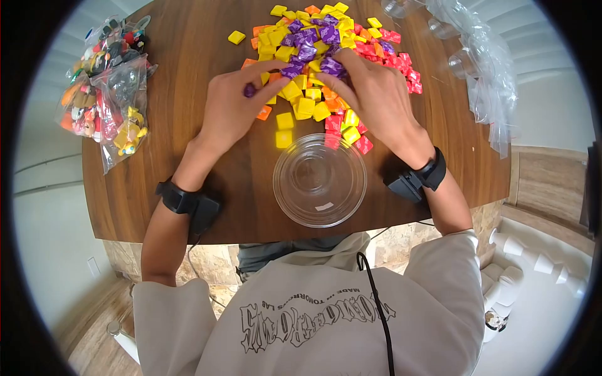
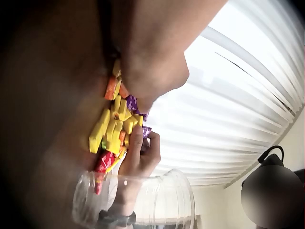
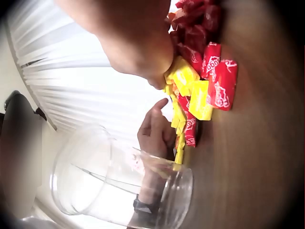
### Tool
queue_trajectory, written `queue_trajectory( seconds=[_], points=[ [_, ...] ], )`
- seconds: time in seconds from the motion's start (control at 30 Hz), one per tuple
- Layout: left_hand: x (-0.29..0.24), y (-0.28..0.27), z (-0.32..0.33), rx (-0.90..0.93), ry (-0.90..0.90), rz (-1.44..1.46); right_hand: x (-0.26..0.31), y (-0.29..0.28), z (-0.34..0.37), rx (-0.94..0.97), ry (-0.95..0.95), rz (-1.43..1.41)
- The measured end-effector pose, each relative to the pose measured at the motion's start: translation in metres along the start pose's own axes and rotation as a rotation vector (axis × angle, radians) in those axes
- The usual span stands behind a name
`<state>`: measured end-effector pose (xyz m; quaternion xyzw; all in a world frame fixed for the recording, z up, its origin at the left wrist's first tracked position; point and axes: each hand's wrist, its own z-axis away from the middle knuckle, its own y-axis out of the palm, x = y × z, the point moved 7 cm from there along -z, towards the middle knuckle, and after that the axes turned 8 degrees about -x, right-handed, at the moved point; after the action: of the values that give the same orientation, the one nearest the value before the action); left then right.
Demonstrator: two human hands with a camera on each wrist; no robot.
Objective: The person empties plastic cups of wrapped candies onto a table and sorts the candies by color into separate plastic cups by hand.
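Observation:
A heap of square wrapped candies, mostly yellow (image 1: 305, 108), red and orange, lies in front of both hands. Purple wrapped candies (image 1: 306, 51) top the middle of it. My left hand (image 1: 232, 106) is at the heap's left side, its curled fingers holding a purple candy (image 1: 249, 91) near the palm, fingertips beside another purple one. From the right, my right hand (image 1: 382, 94) reaches in and pinches a purple candy (image 1: 332, 67) between thumb and fingers. Nearer my body stands a clear round plastic container (image 1: 320, 216). In the right wrist view, red candies (image 3: 223, 86) lie below the right hand.
Bags of small colourful figures (image 1: 116, 88) lie at the table's left. Clear plastic bags and cups (image 1: 483, 75) line the right edge. A lone yellow candy (image 1: 236, 37) sits left of the heap. The wooden table's (image 1: 244, 219) front edge is close to my body.

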<state>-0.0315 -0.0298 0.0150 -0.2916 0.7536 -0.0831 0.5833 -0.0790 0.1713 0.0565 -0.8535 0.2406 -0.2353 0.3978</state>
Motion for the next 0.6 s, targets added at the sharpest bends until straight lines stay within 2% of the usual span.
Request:
queue_trajectory(
  seconds=[0.07, 0.1, 0.23, 0.3, 0.33, 0.4, 0.43, 0.47, 0.5, 0.53, 0.57, 0.6],
  points=[
    [-0.018, 0.009, 0.004, -0.007, 0.274, -0.359, -0.007, -0.002, 0.003, -0.01, 0.038, -0.112],
    [-0.016, 0.011, 0.003, -0.046, 0.286, -0.341, -0.01, -0.005, 0.003, -0.026, 0.073, -0.221],
    [-0.019, 0.015, -0.002, -0.075, 0.306, -0.389, -0.022, -0.003, 0.006, 0.028, 0.226, -0.316],
    [-0.011, 0.017, -0.007, -0.008, 0.181, -0.337, -0.039, -0.002, 0.013, -0.119, 0.416, -0.547],
    [-0.008, 0.018, -0.007, -0.006, 0.182, -0.334, -0.04, -0.006, 0.012, -0.119, 0.417, -0.544],
    [0.007, 0.012, -0.009, -0.064, 0.038, 0.081, -0.05, 0.0, 0.016, -0.033, 0.748, -1.061],
    [0.012, 0.005, -0.01, -0.061, 0.041, 0.084, -0.053, 0.008, 0.021, -0.053, 0.893, -1.278],
    [0.022, 0.006, -0.011, 0.091, -0.155, 0.68, -0.057, 0.008, 0.023, -0.057, 0.894, -1.275],
    [0.023, 0.013, -0.008, 0.251, -0.357, 1.271, -0.054, 0.014, 0.023, 0.001, 0.912, -1.641],
    [0.019, 0.013, -0.008, 0.255, -0.358, 1.272, -0.047, 0.016, 0.022, 0.066, 0.91, -2.009],
    [0.021, 0.01, -0.005, 0.166, -0.471, 1.422, -0.044, 0.015, 0.02, 0.109, 0.867, -2.151],
    [0.025, 0.01, -0.003, 0.071, -0.588, 1.567, -0.045, 0.015, 0.021, 0.106, 0.868, -2.15]
  ],
)
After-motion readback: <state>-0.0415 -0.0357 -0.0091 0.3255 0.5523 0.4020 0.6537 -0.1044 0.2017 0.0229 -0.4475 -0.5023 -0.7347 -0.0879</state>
